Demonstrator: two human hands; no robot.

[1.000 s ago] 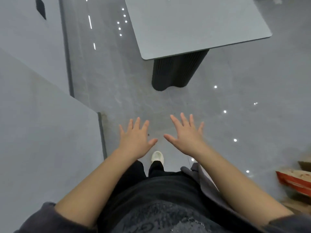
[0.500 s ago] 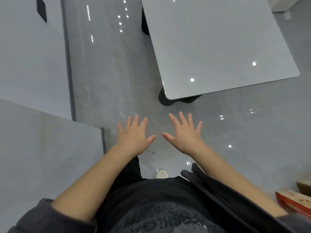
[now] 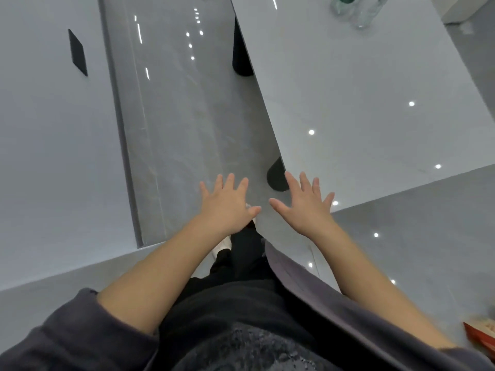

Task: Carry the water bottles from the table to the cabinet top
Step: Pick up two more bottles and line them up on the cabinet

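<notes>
Grey glossy floor (image 3: 187,124) w/ ceiling-light reflections, pale wall on the left carrying a dark rectangle (image 3: 77,52). Pale desk (image 3: 361,108) fills the upper right, its dark legs showing under the left edge. Lower left there's a light flat surface (image 3: 53,253), poss. the cabinet top, can't say for sure.

Water bottles (image 3: 356,9) stand at the far end of the desk, cut off by the top of the frame; clear plastic, at least two, one w/ something dark green at it. Exact count not readable.

Left hand (image 3: 227,207) is over the floor, fingers (image 3: 230,183) spread wide, holding nothing. Right hand (image 3: 305,207) is at the near corner of the desk, also spread wide and empty; whether it touches the desk edge or only hovers there, can't tell. Both well apart from the bottles. Dark sleeves pushed up, dark trousers and a white shoe (image 3: 222,246) below.

Judgement: this is the approach step, nothing carried at this moment.

Risks from here:
- Desk corner sits right by the right hand and hip, so a bump is likely if the walk cuts close.
- Floor looks slick; a fast step could slip.
- Bottles look close together; reaching for one could knock its neighbour over, esp. if light or part empty.
- Clear smooth plastic may slide in a loose grip, so grab round the body, one per hand.
- Red-edged box (image 3: 482,333) low right is a trip hazard on the way back.
</notes>
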